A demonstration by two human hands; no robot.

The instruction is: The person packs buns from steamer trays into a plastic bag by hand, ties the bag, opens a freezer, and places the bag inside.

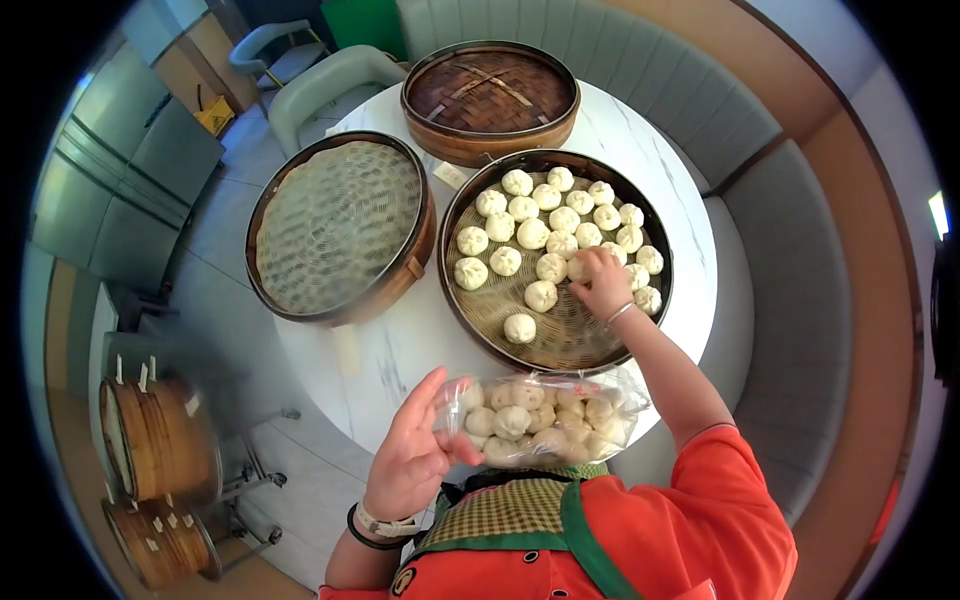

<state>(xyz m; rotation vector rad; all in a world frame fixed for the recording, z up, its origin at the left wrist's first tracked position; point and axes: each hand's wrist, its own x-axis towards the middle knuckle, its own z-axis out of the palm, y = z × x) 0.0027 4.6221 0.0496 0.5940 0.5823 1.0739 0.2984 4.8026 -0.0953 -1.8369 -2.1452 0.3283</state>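
My right hand (pixel 604 288) reaches into the bamboo steamer (pixel 455 300) on the table, its fingers closed around a steamed bun (pixel 576 269). Several other pleated white buns (pixel 532 234) lie spread over the woven mat, with one bun (pixel 520 328) by itself near the front. My left hand (pixel 412 455) holds the left end of a clear plastic bag (pixel 630 415) close to my apron. Several buns (pixel 512 422) fill the bag. Some left fingers stretch upward beside the bag, and part of the grip is hidden by the plastic.
A second steamer (pixel 340 225) with a bare woven mat stands at the left, overhanging the round marble table (pixel 690 240). Behind is an upturned steamer or lid (pixel 490 90). Stacked steamers (pixel 160 440) stand lower left. A curved grey bench (pixel 780 300) borders the right.
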